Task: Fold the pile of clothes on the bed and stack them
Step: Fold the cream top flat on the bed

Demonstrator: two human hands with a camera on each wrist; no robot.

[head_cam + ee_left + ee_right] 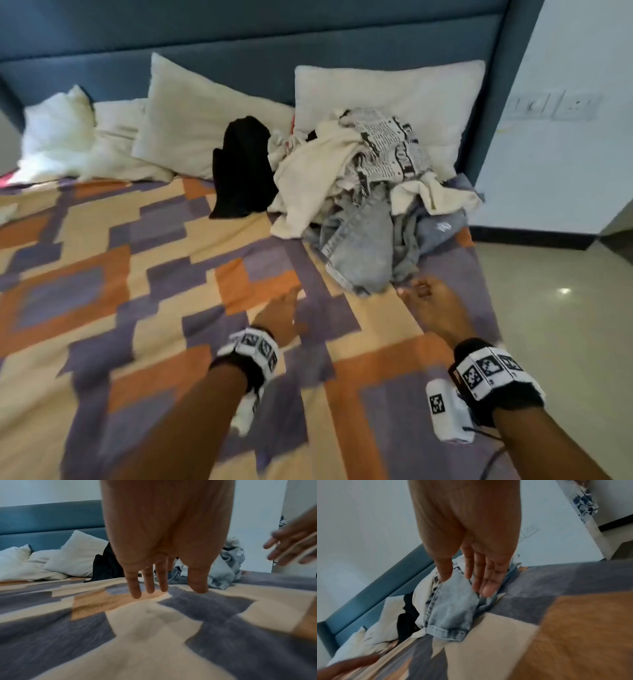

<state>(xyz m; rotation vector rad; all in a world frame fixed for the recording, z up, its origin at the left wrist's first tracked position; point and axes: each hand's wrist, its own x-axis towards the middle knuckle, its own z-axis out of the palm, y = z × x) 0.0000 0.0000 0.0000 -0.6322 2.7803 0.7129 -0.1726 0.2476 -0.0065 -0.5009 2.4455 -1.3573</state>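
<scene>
The pile of clothes (370, 192) lay on the bed (144, 260) just beyond the right grip (435, 305), whose released, straight fingers (488, 582) reached the pale jeans (452, 609). The left grip (277, 315) hovered released, empty, beside it.

Clothes pile (370, 192) on bed (137, 274); pillows (212, 120) behind

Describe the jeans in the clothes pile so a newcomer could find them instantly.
Start at the blue headboard and the right-hand pillow; the clothes pile lies before it. The jeans spill out nearest the right hand: the only pale blue denim.
</scene>
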